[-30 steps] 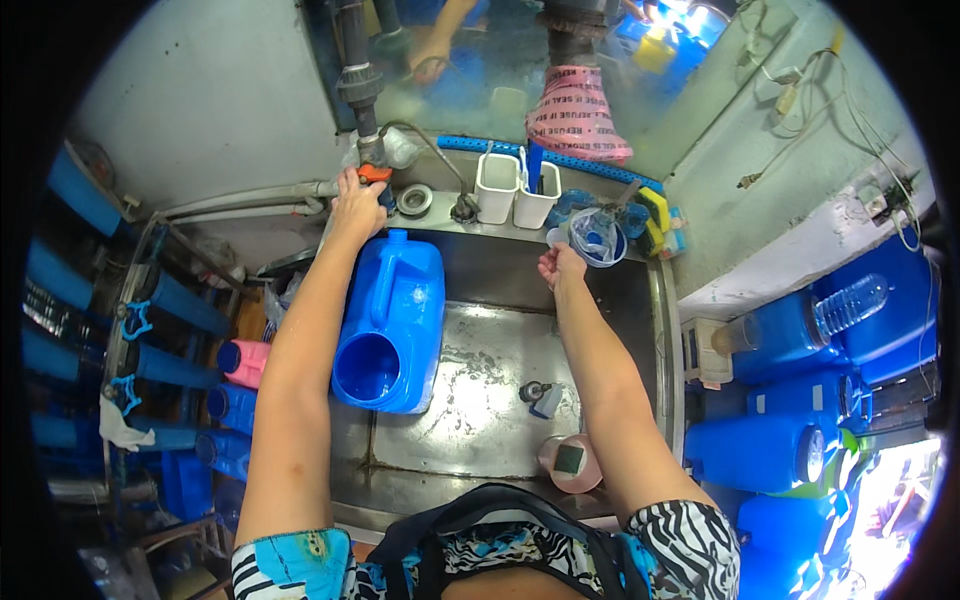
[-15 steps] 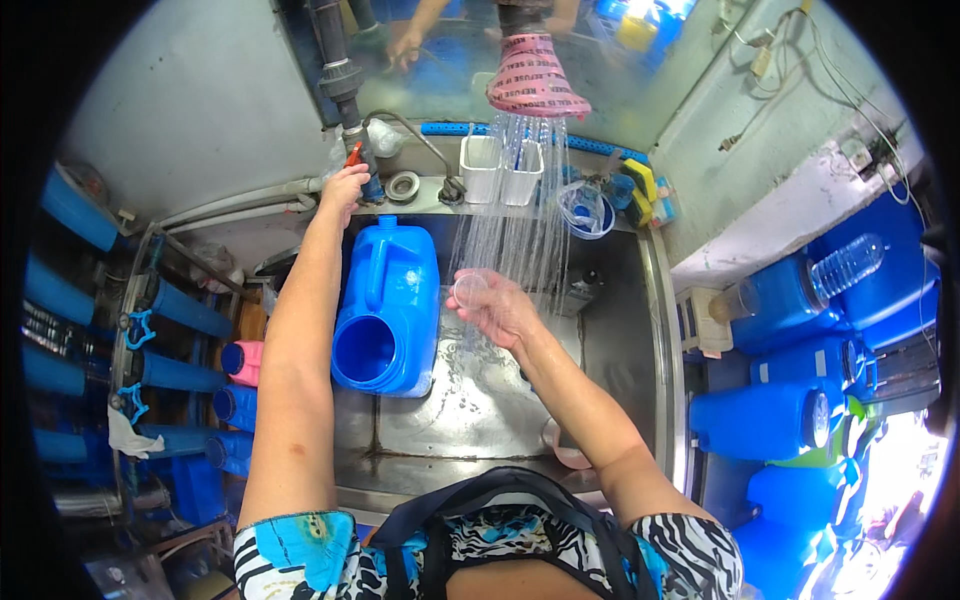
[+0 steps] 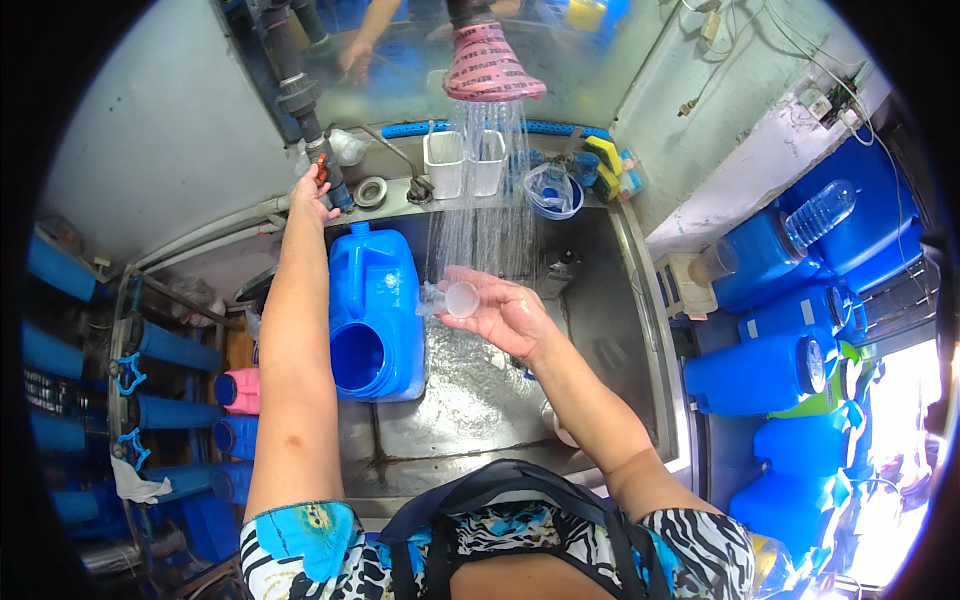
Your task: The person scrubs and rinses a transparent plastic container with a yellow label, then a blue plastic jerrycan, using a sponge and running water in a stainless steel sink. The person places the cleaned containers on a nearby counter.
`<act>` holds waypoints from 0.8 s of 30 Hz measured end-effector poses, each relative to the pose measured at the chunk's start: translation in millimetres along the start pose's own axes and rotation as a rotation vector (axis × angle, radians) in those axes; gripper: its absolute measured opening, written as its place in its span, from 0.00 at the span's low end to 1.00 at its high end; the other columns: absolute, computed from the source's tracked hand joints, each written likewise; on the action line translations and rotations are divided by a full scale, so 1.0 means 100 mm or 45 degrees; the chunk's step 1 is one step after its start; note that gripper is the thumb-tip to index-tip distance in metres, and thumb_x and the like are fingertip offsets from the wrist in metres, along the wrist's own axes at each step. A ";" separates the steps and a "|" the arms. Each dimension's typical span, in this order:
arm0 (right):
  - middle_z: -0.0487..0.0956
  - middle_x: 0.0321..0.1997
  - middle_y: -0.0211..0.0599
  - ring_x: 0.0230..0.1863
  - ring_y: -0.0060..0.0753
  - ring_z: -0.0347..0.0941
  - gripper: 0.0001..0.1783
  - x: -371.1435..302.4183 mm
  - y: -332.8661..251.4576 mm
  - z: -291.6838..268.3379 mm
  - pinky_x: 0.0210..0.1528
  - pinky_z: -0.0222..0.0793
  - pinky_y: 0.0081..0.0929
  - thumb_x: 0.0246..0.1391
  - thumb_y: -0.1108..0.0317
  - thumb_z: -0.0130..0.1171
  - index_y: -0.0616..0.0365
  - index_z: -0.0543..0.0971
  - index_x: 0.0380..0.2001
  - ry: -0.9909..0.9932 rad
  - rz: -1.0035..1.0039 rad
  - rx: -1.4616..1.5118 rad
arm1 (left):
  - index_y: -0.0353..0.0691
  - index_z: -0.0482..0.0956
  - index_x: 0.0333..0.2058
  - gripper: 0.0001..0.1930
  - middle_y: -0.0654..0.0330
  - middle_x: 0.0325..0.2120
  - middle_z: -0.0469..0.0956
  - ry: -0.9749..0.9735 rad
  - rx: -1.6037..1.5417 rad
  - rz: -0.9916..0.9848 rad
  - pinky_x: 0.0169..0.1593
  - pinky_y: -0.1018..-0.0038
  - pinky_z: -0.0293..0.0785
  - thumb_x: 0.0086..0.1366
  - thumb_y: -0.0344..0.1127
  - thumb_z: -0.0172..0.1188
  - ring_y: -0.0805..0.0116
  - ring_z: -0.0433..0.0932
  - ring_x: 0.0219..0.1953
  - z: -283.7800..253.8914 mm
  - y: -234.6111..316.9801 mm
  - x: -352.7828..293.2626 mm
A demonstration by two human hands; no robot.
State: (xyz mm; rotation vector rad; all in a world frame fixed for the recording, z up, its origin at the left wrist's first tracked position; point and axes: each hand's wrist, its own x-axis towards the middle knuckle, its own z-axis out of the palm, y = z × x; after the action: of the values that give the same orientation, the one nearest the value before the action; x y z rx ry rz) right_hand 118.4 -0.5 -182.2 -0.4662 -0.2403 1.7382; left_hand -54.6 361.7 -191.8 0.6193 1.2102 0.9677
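Note:
My left hand reaches to the grey pipe at the back left, its fingers closed on an orange-red valve handle. In my right hand is a small round translucent cap, held with the palm turned up and wet. Water spills off its left side. Streams fall beside it from a shower head wrapped in pink tape. Left of my right hand, a blue plastic jug lies in the sink with its wide mouth open toward me.
The steel sink has a back ledge with two white baskets, a metal drain ring, a small blue-rimmed bucket and yellow sponges. Blue containers crowd the right side; blue cylinders line the left.
My right hand has turned the cap to face up and moved slightly toward me, with water now splashing from it. The left hand stays on the valve handle. The whole view has shifted a little.

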 end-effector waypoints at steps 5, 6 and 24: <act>0.73 0.54 0.44 0.49 0.39 0.75 0.26 -0.18 -0.05 -0.52 0.54 0.72 0.39 0.49 0.74 0.60 0.62 0.72 0.55 0.454 -0.081 -0.896 | 0.27 0.72 0.48 0.34 0.49 0.49 0.71 0.342 0.624 0.427 0.56 0.62 0.65 0.51 0.50 0.69 0.55 0.69 0.53 -0.02 -0.12 0.11; 0.74 0.53 0.45 0.48 0.39 0.75 0.25 -0.22 -0.05 -0.69 0.53 0.72 0.37 0.47 0.73 0.61 0.60 0.74 0.52 0.528 -0.061 -1.165 | 0.20 0.71 0.49 0.39 0.44 0.48 0.71 0.448 0.833 0.540 0.56 0.69 0.68 0.49 0.50 0.71 0.51 0.70 0.53 -0.03 -0.14 0.12; 0.75 0.44 0.49 0.49 0.52 0.70 0.10 -0.37 0.57 -2.74 0.47 0.74 0.40 0.46 0.73 0.52 0.59 0.83 0.30 0.743 0.208 -2.815 | 0.41 0.80 0.40 0.16 0.48 0.52 0.70 -0.641 1.000 1.626 0.50 0.67 0.70 0.51 0.36 0.63 0.56 0.75 0.46 2.53 -1.58 -1.56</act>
State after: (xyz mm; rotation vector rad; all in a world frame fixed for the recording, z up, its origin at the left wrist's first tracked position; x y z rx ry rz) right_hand 193.0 -74.0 -444.6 -2.4530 -1.6746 0.6459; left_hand 224.1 172.9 -178.5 2.2760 0.5980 1.1862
